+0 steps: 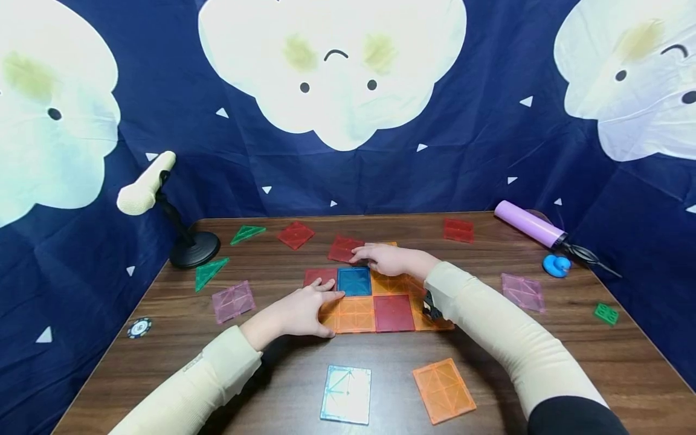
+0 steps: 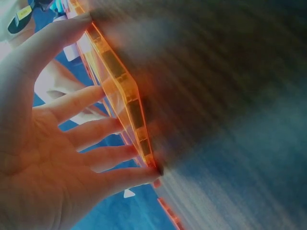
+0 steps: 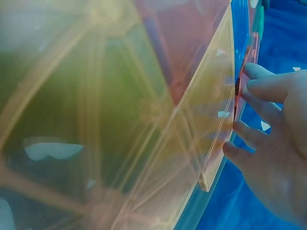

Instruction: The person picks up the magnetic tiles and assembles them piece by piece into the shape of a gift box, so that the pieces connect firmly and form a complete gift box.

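Flat translucent square tiles make a block mid-table in the head view, including a blue tile (image 1: 354, 281), a dark red tile (image 1: 394, 313) and several orange tiles (image 1: 356, 315). My left hand (image 1: 306, 307) rests spread at the block's left side, thumb at the front edge, fingers reaching over the tiles. In the left wrist view its fingertips touch an orange tile's edge (image 2: 125, 91). Behind the blue tile, my right hand (image 1: 390, 260) touches a red tile (image 1: 341, 248), which lies turned slightly askew. The right wrist view shows its fingers (image 3: 256, 96) fairly straight along that tile.
Nearest me lie a pale blue tile (image 1: 346, 394) and an orange tile (image 1: 444, 391). Loose around the block are purple tiles (image 1: 233, 301), green triangles (image 1: 211, 273) and red tiles (image 1: 296, 235). A black stand (image 1: 194, 249), purple pump (image 1: 530, 225) and blue duck (image 1: 556, 266) stand near the sides.
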`<state>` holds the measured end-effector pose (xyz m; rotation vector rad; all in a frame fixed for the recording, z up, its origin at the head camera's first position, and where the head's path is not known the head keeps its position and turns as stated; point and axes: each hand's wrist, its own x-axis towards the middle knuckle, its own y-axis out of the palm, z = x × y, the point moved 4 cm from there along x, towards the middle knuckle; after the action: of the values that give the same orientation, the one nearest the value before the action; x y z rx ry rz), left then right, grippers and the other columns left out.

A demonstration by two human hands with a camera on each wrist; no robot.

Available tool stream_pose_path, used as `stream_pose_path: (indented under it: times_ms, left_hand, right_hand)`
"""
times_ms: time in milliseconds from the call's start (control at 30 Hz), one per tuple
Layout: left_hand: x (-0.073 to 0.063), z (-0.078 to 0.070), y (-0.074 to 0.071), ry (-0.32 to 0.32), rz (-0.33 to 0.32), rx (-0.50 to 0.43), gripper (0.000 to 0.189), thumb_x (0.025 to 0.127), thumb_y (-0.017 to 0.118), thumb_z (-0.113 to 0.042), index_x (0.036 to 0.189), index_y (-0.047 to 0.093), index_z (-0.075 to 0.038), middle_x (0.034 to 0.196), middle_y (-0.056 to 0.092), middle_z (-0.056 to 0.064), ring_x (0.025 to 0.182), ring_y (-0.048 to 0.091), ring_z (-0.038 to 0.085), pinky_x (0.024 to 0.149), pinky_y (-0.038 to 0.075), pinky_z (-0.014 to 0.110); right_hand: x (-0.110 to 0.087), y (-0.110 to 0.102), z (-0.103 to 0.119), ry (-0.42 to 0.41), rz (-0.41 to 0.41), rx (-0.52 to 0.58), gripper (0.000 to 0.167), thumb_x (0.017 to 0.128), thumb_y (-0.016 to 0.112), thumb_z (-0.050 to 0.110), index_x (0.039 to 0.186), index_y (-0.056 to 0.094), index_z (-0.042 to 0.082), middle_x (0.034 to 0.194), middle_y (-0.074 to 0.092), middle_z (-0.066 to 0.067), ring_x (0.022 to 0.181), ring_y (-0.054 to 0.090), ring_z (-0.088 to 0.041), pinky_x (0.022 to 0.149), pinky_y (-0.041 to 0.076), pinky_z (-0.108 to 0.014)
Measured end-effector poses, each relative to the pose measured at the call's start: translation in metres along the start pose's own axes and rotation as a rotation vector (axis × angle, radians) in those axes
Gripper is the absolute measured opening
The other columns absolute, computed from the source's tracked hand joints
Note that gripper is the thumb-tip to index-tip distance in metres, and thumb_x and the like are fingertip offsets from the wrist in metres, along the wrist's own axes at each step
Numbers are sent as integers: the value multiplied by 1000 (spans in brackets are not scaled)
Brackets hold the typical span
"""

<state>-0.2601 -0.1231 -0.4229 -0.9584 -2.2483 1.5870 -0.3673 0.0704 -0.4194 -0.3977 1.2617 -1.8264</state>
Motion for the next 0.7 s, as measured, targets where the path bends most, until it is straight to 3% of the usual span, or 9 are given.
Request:
stream_pose_path:
  times_ms: [467, 700]
  left_hand:
    - [-1, 1, 2, -17, 1, -11, 78, 81, 85, -36, 148, 55, -8, 158, 37, 23, 144, 29, 53, 109, 28, 71]
    - [-1, 1, 3, -16, -10, -20, 79, 82, 84, -35, 149, 54, -8, 159, 35, 23, 146, 26, 52, 110, 27, 70]
  right_hand:
    - [-16, 6, -12, -7, -38, 49, 41, 103, 48, -4, 139, 61, 10, 158, 42, -10, 147, 35, -29, 118, 30, -44]
    - [-38, 4, -10, -18, -8, 37, 45, 102, 59, 9, 147, 54, 7, 158, 42, -14, 146, 36, -33, 118, 29, -48]
